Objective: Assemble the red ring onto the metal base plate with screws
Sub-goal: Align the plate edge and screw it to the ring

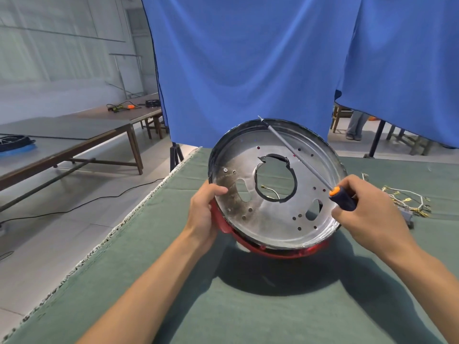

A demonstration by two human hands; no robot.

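The left hand (203,209) grips the tilted plate's (270,219) left rim over the ring (273,253), right hand (367,217) curled around the screwdriver (298,157); loosen and the plate could slide.

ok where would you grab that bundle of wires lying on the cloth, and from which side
Pinch the wire bundle from above at its tangled middle, where the strands cross. It lies flat on the green cloth, right of the right hand, so nothing blocks a top approach.

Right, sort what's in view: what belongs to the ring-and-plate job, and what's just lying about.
For the job:
metal base plate, gripped by the left hand
red ring under it
screwdriver with a screw on its tip, in the right hand

Lying about:
wire harness on the green table cover
blue curtain
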